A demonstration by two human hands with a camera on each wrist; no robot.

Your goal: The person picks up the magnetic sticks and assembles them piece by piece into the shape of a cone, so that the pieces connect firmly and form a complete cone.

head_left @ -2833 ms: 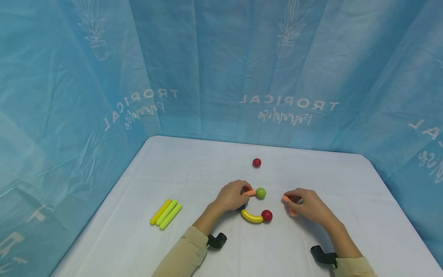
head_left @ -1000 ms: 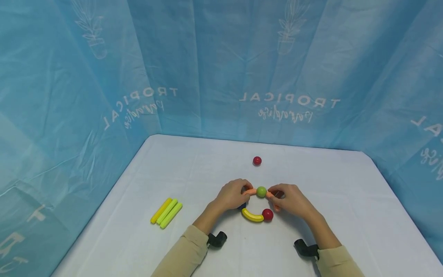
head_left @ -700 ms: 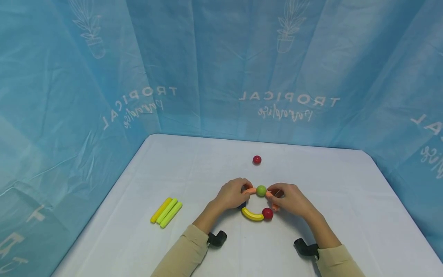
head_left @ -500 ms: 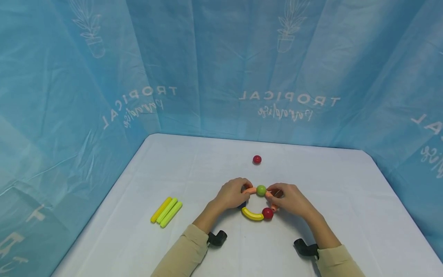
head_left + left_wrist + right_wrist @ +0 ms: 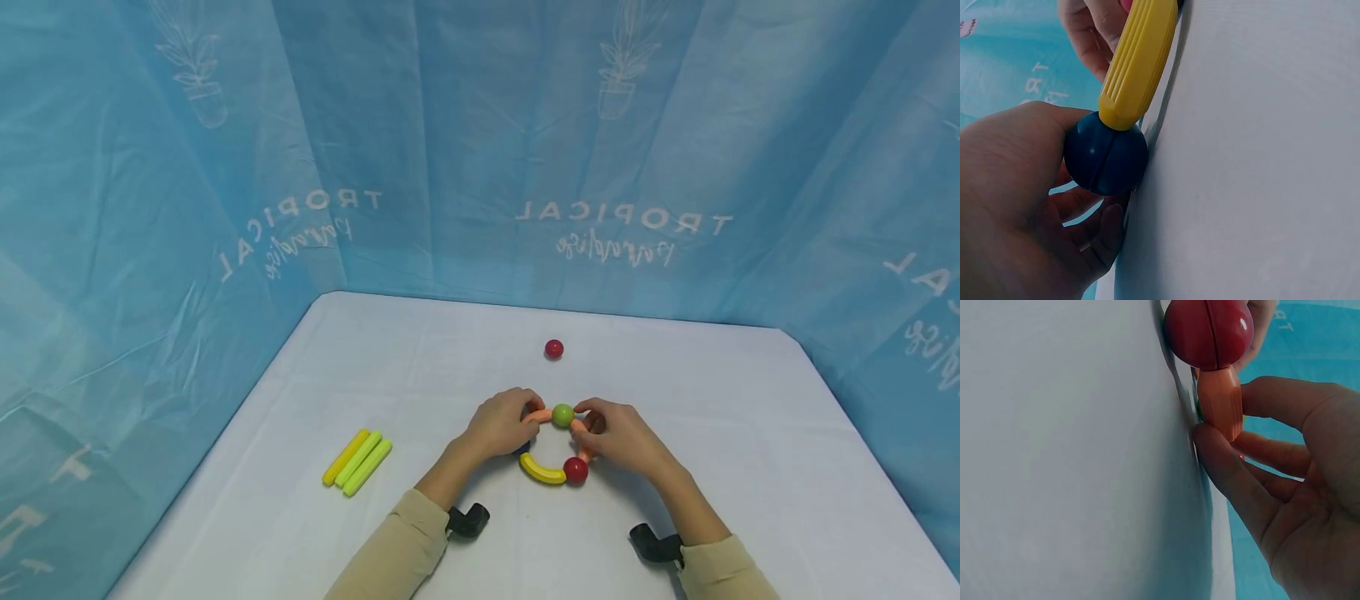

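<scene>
A ring of magnetic balls and curved rods lies on the white table. My left hand [image 5: 502, 422] grips its left orange curved rod [image 5: 538, 416], next to the blue ball [image 5: 1107, 153]; the rod's far part is hidden by the hand. A green ball [image 5: 562, 415] joins that rod's right end. My right hand [image 5: 624, 433] pinches another orange curved rod [image 5: 1219, 403]. The lower end of this rod touches a red ball [image 5: 1209, 331]; whether its upper end touches the green ball I cannot tell. A yellow curved rod [image 5: 542, 471] links the red and blue balls.
One more red ball [image 5: 553, 349] sits alone farther back. At the left lie a yellow stick [image 5: 346, 457] and two lime-green sticks [image 5: 367, 467] side by side. Blue curtains [image 5: 480, 167] hang behind and beside the white table [image 5: 480, 533].
My right hand has come leftward with its orange rod to the ring. The rod's lower end has turned in to meet the red ball. My left hand stays nearly still.
</scene>
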